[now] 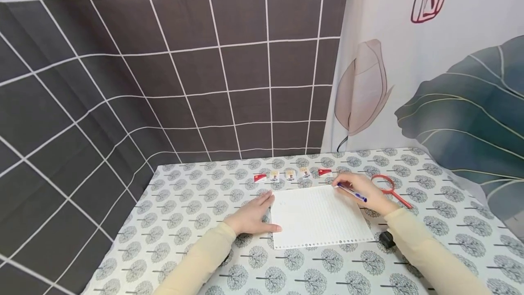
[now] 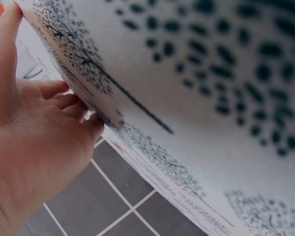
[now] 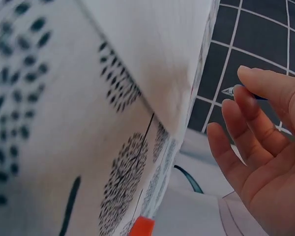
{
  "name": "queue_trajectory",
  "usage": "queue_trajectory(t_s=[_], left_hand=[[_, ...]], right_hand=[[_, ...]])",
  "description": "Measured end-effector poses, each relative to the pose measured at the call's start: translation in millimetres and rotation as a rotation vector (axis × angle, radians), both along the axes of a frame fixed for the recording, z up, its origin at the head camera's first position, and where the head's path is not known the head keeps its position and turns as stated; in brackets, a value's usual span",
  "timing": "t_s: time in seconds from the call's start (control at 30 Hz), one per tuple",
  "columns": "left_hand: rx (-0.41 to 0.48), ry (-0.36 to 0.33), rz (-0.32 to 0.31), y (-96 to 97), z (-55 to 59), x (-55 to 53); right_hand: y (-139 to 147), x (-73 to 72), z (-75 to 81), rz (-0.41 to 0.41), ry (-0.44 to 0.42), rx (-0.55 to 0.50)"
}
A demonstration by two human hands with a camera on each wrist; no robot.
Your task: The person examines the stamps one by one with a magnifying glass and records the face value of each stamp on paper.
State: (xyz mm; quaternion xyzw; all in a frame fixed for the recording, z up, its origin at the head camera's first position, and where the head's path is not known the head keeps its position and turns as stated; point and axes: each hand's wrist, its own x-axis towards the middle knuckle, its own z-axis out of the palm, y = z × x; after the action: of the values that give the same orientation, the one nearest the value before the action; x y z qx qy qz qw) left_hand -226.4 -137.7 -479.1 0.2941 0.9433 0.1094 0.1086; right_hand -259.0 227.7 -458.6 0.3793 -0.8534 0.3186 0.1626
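A lined sheet of paper (image 1: 315, 217) with a row of holes along its near edge lies on the patterned tablecloth. My left hand (image 1: 253, 215) rests at its left edge, thumb on the sheet and fingers spread out. Over the sheet's far right corner, my right hand (image 1: 364, 191) pinches a blue pen (image 1: 353, 192) between thumb and fingers. In the right wrist view the pen tip (image 3: 228, 91) pokes out past the fingertips, apart from the paper. The left wrist view has the left hand (image 2: 44, 132) with its fingers touching the cloth side.
Behind the sheet stands a row of small cards: a red-and-white one (image 1: 259, 178), several pale ones with figures (image 1: 291, 175), and another red-and-white one (image 1: 325, 172). A red magnifying glass (image 1: 390, 190) lies right of the right hand. A black object (image 1: 386, 239) sits by the right forearm.
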Motion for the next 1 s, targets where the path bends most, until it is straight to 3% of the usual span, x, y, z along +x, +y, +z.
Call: queue_trajectory(t_s=[0.13, 0.37, 0.53, 0.8, 1.0], left_hand=[[0.013, -0.010, 0.003, 0.0, 2.3, 2.8], [0.004, -0.003, -0.006, 0.2, 3.2, 2.1], [-0.001, 0.008, -0.012, -0.5, 1.0, -0.4], [0.003, -0.002, -0.009, -1.0, -0.4, -0.4], [0.015, -0.005, -0.007, -0.9, 0.9, 0.1]], right_hand=[[8.6, -0.8, -3.9, -0.040, -0.068, 0.040], [18.7, -3.0, -4.2, -0.187, -0.229, 0.151], [25.4, -4.5, -3.5, -0.198, -0.300, 0.166], [33.9, -7.7, -10.0, -0.194, -0.312, 0.170], [37.2, -10.0, -11.2, -0.241, -0.310, 0.203]])
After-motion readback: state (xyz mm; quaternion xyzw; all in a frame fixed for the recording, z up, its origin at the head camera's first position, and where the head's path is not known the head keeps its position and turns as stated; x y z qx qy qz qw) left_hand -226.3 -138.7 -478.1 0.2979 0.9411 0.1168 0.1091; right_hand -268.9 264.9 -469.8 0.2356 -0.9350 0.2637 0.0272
